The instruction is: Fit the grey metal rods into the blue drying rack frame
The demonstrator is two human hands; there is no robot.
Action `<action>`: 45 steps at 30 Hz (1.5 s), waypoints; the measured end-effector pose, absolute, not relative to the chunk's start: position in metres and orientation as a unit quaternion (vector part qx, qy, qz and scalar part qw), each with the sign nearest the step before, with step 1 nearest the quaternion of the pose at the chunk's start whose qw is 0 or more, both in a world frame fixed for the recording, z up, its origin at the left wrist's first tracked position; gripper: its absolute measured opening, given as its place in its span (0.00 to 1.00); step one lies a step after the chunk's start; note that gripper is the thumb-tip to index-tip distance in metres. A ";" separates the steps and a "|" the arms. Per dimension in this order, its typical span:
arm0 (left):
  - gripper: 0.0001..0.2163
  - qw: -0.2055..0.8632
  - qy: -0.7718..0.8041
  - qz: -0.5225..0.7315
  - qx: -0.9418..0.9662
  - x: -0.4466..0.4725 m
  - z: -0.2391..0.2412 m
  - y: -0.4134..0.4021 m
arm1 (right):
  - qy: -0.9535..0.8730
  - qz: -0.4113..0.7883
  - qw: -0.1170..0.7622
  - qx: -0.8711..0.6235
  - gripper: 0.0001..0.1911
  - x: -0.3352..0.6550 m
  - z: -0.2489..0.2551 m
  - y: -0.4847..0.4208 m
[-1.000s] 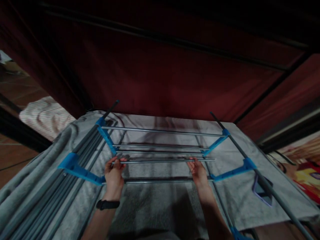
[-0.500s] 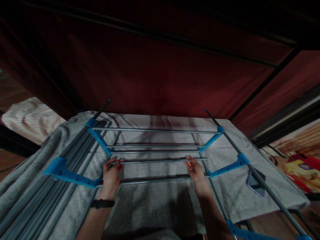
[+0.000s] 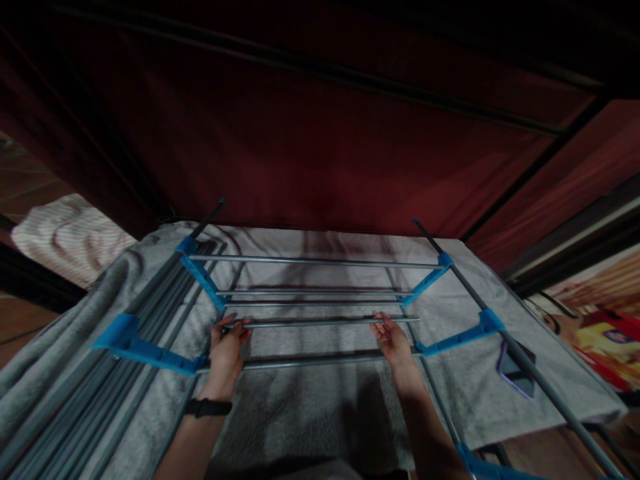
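A drying rack of grey metal rods and blue plastic brackets (image 3: pixel 433 277) lies over a grey towel (image 3: pixel 310 413). My left hand (image 3: pixel 226 347), with a black band on its wrist, pinches the left end of a loose grey rod (image 3: pixel 320 322). My right hand (image 3: pixel 395 341) grips the same rod near its right end. The rod runs level between the two inner blue brackets, just in front of two fixed rods.
A bundle of grey rods (image 3: pixel 90 400) lies at the left on the towel. A phone (image 3: pixel 517 373) rests on the towel at the right. A dark red fabric wall (image 3: pixel 320 153) stands behind. A striped cloth (image 3: pixel 70 233) lies at far left.
Both hands have kept their hold on the rod. The view swung a little to the right and back; the rod and rack hardly shifted.
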State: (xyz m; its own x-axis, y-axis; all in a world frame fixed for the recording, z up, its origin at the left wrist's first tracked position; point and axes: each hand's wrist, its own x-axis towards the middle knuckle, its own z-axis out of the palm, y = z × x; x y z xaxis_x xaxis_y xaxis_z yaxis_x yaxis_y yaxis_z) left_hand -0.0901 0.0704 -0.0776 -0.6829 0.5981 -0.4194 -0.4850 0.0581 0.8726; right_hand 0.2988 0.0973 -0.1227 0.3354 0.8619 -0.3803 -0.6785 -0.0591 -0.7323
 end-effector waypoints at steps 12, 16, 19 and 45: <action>0.13 0.385 0.606 0.693 0.058 -0.091 -0.083 0.070 | -0.132 0.572 0.682 -0.437 0.06 0.306 -0.139 0.098; 0.13 0.383 0.602 0.697 0.069 -0.093 -0.088 0.071 | -0.127 0.573 0.681 -0.437 0.07 0.307 -0.140 0.099; 0.14 0.380 0.602 0.699 0.068 -0.094 -0.091 0.071 | -0.124 0.574 0.682 -0.437 0.07 0.307 -0.140 0.100; 0.16 0.364 0.582 0.724 0.075 -0.092 -0.088 0.067 | -0.102 0.573 0.683 -0.441 0.05 0.304 -0.137 0.101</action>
State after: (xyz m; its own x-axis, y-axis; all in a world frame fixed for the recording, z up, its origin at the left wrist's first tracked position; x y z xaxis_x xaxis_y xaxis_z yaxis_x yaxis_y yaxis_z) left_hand -0.0917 0.0670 -0.0878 -0.7244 0.6131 -0.3151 -0.4396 -0.0588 0.8962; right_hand 0.3036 0.1006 -0.1368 0.3236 0.8722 -0.3667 -0.6930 -0.0454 -0.7195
